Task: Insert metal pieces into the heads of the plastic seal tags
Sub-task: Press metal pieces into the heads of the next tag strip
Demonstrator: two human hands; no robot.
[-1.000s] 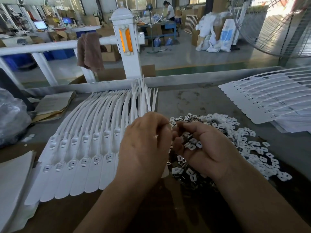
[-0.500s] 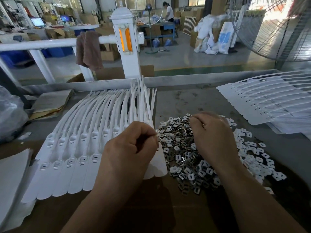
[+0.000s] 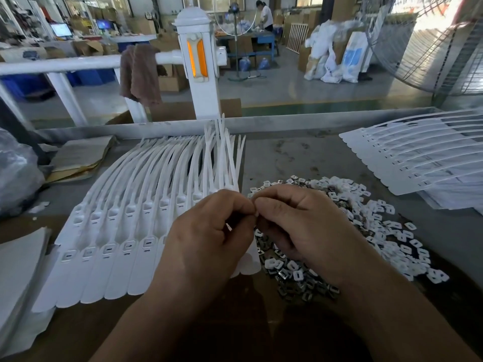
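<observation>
- Pinched between curled fingertips of left hand and right hand: likely one metal piece, hidden, probably being turned for insertion
- Fanned flat at left, row of white plastic seal tags: slotted heads near and face-up for reach, thin tails curving far
- Heaped just right, partly under right hand: pile of small square silver metal pieces

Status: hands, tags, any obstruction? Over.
Left hand pinches small white piece; right hand pinched against it, contents hidden. Seal tags fanned left, metal pieces piled right. Nothing blocking.
</observation>
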